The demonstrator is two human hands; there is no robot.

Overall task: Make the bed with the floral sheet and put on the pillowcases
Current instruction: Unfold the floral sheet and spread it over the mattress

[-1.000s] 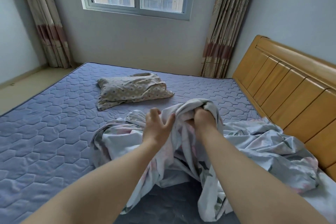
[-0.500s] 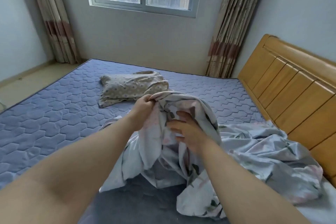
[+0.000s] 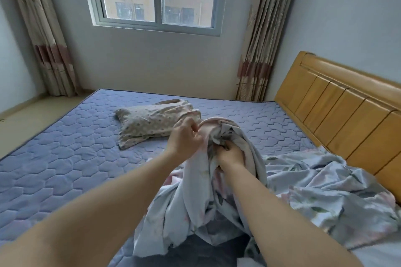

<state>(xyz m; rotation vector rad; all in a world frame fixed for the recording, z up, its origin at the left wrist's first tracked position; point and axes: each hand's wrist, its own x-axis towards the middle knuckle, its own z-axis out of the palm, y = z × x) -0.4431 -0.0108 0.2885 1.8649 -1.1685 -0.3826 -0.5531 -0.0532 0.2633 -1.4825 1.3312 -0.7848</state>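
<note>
Both hands up: left hand (image 3: 186, 137) pinches the floral sheet (image 3: 227, 180) at its raised peak, right hand (image 3: 230, 154) just beside seems clamped in folds, bulk trailing near-right over the mattress (image 3: 65, 158).

no text, label, brand, number or sign can be read anywhere in this view.
</note>
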